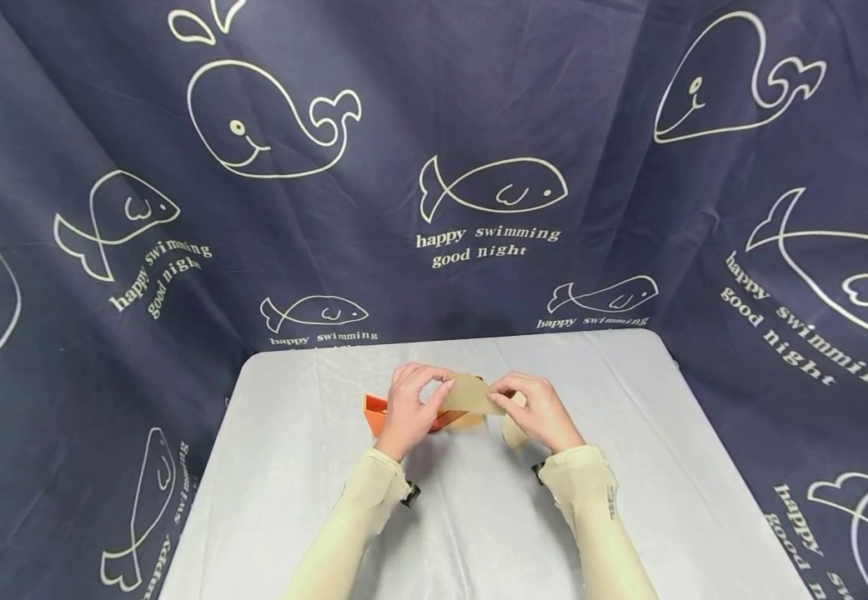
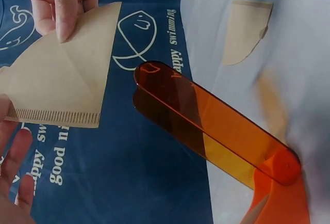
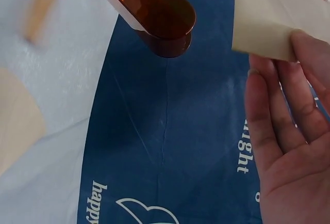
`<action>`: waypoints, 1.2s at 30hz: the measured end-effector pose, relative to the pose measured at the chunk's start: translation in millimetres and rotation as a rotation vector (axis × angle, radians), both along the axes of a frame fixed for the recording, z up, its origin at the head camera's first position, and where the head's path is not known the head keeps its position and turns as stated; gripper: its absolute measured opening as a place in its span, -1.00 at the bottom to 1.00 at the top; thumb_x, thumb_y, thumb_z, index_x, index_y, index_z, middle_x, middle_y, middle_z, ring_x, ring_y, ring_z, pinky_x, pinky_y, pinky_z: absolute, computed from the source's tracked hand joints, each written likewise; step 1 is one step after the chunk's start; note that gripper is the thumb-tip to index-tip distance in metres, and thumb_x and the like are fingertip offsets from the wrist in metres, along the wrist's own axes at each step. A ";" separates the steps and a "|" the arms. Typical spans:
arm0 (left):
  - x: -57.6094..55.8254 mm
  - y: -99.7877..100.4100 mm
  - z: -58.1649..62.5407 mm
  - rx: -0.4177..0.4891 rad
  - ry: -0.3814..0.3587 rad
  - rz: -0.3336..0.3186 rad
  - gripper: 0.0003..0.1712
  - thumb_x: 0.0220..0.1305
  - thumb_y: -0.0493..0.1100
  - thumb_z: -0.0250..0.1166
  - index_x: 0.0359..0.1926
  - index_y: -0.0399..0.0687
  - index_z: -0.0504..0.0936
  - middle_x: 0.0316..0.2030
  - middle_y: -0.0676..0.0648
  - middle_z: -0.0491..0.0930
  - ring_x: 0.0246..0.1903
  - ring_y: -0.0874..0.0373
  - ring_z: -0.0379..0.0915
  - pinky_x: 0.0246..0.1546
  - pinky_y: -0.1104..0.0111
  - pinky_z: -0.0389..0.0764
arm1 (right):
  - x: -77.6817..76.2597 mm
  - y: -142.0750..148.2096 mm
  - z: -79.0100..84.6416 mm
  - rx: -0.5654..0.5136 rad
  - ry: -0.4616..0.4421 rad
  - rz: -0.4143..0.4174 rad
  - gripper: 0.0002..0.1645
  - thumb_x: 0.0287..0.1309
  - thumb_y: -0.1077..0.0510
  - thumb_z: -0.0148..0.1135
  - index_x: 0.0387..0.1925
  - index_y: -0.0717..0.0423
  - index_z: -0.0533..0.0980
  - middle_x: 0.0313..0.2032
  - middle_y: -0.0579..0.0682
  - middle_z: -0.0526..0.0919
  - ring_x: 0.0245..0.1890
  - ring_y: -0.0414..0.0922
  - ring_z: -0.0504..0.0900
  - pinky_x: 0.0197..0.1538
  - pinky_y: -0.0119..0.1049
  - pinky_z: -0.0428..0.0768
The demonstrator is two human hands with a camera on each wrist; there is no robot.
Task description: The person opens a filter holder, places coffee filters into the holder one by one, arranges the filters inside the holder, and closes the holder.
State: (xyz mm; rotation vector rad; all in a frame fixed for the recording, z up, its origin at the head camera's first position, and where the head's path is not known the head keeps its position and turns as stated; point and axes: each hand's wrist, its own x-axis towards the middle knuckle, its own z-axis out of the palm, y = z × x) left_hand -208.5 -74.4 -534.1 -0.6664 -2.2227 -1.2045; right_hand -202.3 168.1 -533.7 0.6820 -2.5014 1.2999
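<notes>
A tan paper coffee filter with a crimped edge is held up between both hands over the table. My left hand pinches one end of it between thumb and fingers. At the other end my right hand pinches the paper, its other fingers fairly straight in the right wrist view. Below and behind the left hand stands an orange holder, partly hidden. Its see-through amber lid is tilted up in the left wrist view. A second coffee filter lies on the table near the right hand.
A white cloth-covered table carries all of this. Close behind and at both sides hangs a dark blue curtain with whale and fish drawings. A blurred narrow tan piece shows beside the holder.
</notes>
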 end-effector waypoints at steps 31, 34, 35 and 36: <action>2.2 -39.9 -0.6 0.091 -0.104 0.037 -0.63 0.29 -0.30 0.28 0.10 -0.01 0.70 -0.09 -0.02 0.74 0.05 0.03 0.57 0.20 0.10 0.39 | -9.4 -21.3 10.9 -0.013 0.097 -0.020 -0.88 0.24 0.22 0.43 -0.22 -0.06 0.77 -0.24 -0.17 0.80 -0.25 -0.21 0.73 -0.15 -0.21 0.66; 2.5 -58.1 -8.5 0.123 -0.145 0.074 -0.46 0.14 -0.42 0.17 0.15 -0.03 0.67 -0.02 -0.04 0.73 0.12 0.00 0.53 0.25 0.07 0.35 | -12.5 -28.9 11.4 -0.026 0.101 -0.014 -0.88 0.25 0.23 0.43 -0.22 -0.04 0.77 -0.25 -0.16 0.80 -0.23 -0.21 0.73 -0.13 -0.19 0.68; 2.6 -64.4 -11.8 0.131 -0.174 0.093 -0.39 0.07 -0.45 0.15 0.17 -0.01 0.66 0.00 -0.03 0.72 0.15 0.00 0.52 0.27 0.07 0.34 | -13.2 -31.9 11.5 -0.032 0.103 -0.005 -0.88 0.25 0.23 0.42 -0.22 -0.03 0.77 -0.25 -0.15 0.80 -0.23 -0.20 0.73 -0.14 -0.19 0.68; 2.9 -70.4 -14.8 0.137 -0.205 0.112 -0.32 0.01 -0.48 0.14 0.19 0.02 0.64 0.02 -0.02 0.70 0.16 0.00 0.50 0.28 0.05 0.34 | -14.3 -35.0 11.6 -0.036 0.106 0.005 -0.88 0.25 0.24 0.42 -0.22 -0.02 0.77 -0.25 -0.14 0.80 -0.26 -0.20 0.72 -0.17 -0.19 0.67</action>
